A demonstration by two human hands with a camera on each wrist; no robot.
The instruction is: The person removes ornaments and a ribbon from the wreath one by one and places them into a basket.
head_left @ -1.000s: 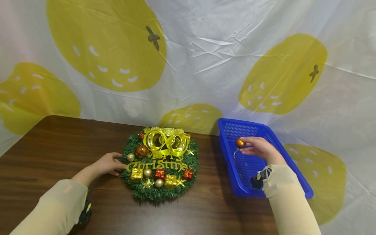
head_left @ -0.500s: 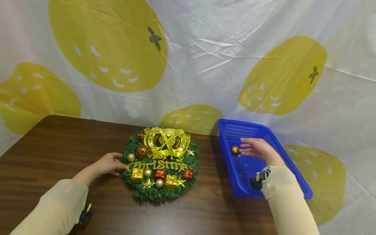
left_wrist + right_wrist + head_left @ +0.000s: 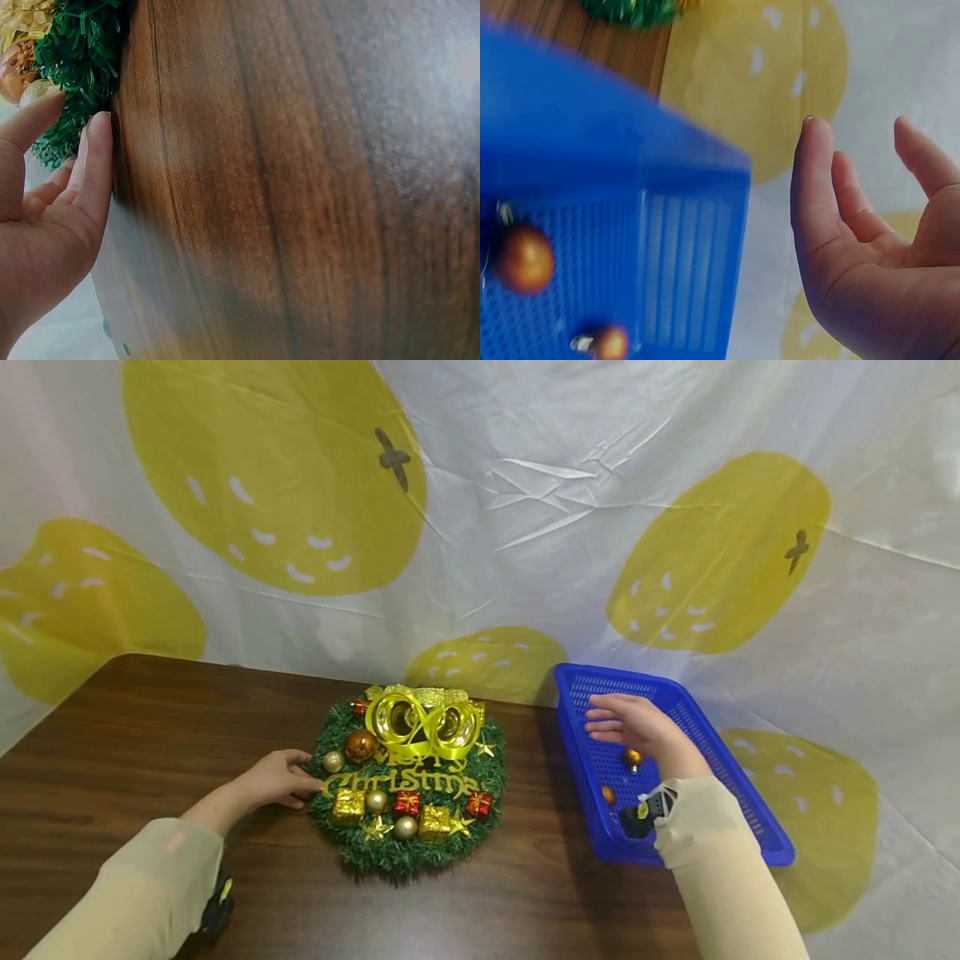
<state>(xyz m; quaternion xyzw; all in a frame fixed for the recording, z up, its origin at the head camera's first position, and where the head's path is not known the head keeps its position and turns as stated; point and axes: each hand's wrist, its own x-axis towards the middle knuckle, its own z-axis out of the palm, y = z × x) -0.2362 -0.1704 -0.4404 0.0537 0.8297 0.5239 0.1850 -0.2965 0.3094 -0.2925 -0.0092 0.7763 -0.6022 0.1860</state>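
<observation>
A round green tinsel wreath (image 3: 397, 860) lies on the table, decorated with gold bells, gift boxes, baubles and "Merry Christmas" lettering. My left hand (image 3: 273, 779) stays at its left edge; in the left wrist view fairly straight fingers (image 3: 96, 169) touch the green tinsel (image 3: 82, 52). Over the blue basket (image 3: 750, 802) my right hand (image 3: 637, 727) hovers with fingers extended and holds nothing. In the right wrist view, its thumb and fingers (image 3: 814, 187) are spread apart. Below it in the basket lie an orange-gold bauble (image 3: 633, 758) and a second bauble (image 3: 608, 795), partly hidden by the wrist.
The basket stands at the right side of the brown wooden table (image 3: 187, 727), against the curtain (image 3: 480, 527). This white cloth with yellow fruit prints hangs along the back. Black cameras are strapped to both wrists.
My right hand let go of an orange-gold bauble, which dropped into the basket. The hand has since shifted slightly left and up. My left hand and the wreath have kept still.
</observation>
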